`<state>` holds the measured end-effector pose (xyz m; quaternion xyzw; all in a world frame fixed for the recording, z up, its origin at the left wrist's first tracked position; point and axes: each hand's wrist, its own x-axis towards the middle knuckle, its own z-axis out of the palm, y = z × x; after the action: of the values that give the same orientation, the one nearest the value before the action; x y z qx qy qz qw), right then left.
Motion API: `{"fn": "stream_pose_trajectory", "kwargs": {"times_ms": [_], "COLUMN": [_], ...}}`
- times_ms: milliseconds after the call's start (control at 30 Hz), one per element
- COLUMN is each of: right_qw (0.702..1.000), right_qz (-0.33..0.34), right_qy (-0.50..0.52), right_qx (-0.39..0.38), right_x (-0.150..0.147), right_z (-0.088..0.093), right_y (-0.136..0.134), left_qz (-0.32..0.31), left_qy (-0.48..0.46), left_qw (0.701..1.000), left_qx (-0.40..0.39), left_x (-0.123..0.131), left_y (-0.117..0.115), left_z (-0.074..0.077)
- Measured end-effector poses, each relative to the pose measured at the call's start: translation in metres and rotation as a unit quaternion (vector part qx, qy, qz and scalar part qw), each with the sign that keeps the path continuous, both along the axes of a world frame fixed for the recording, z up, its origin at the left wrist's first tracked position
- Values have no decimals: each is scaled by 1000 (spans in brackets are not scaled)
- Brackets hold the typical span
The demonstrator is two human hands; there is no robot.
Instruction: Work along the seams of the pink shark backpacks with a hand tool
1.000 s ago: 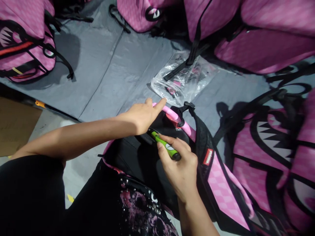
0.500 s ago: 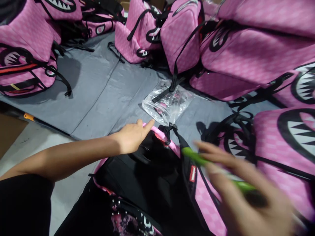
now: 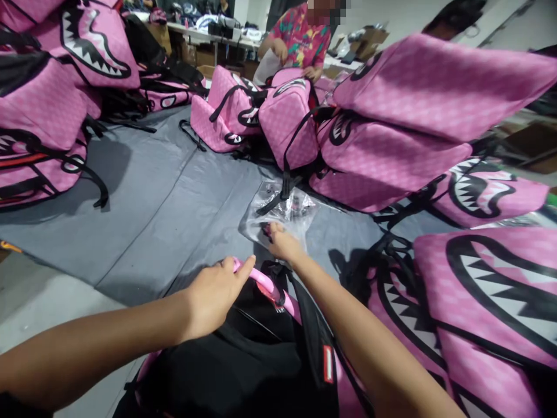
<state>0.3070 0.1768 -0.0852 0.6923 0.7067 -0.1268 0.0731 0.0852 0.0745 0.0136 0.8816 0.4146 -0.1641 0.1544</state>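
A pink and black backpack [image 3: 256, 360] lies open on my lap, black lining up. My left hand [image 3: 215, 293] grips its pink rim [image 3: 270, 287], fingers curled over the edge. My right hand [image 3: 282, 244] reaches forward to a clear plastic bag [image 3: 278, 212] of small black and pink parts on the grey sheet; its fingers are closed at the bag's near edge, and what they pinch is hidden. The green marker is out of sight.
Pink shark-mouth backpacks are piled at left [image 3: 52, 110], behind [image 3: 287, 116] and at right [image 3: 491, 313]. A grey sheet [image 3: 152, 197] covers the floor between them. Another person in a patterned top [image 3: 300, 40] handles a backpack at the back.
My right hand left the backpack opening, swung right with the green marker, and now reaches the plastic bag without the marker showing. The view tilted up. My left hand stayed on the rim.
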Motion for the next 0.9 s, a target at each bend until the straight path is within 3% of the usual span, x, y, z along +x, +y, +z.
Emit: {"fn": "stream_pose_trajectory", "kwargs": {"times_ms": [100,200,400,533,633,767,900], "right_qw": [997,996,993,993,992,994,996], "right_qz": [-28,-13,-16,12,27,42,24], "right_qy": [-59,-83,-113,-112,-110,-72,-12], "right_qx": [27,33,26,30,48,67,86], "right_x": [31,44,39,43,45,51,59], "right_z": [-3,-10,-27,-29,-34,-36,-22], "right_y": [-19,-23,-5,-13,-24,-37,-42], "left_qz": [15,27,34,66,55,39,41], "left_qy": [24,34,-16,30,2,-29,-9], "left_qw": [999,998,999,997,998,998,999], "left_qx": [-22,-37,2,0,-3,-27,-34], "left_x": [4,4,-4,-8,-13,-17,-12], "left_y": [1,2,-1,0,4,7,5], "left_z": [7,7,-20,-40,-48,-41,-23]}}
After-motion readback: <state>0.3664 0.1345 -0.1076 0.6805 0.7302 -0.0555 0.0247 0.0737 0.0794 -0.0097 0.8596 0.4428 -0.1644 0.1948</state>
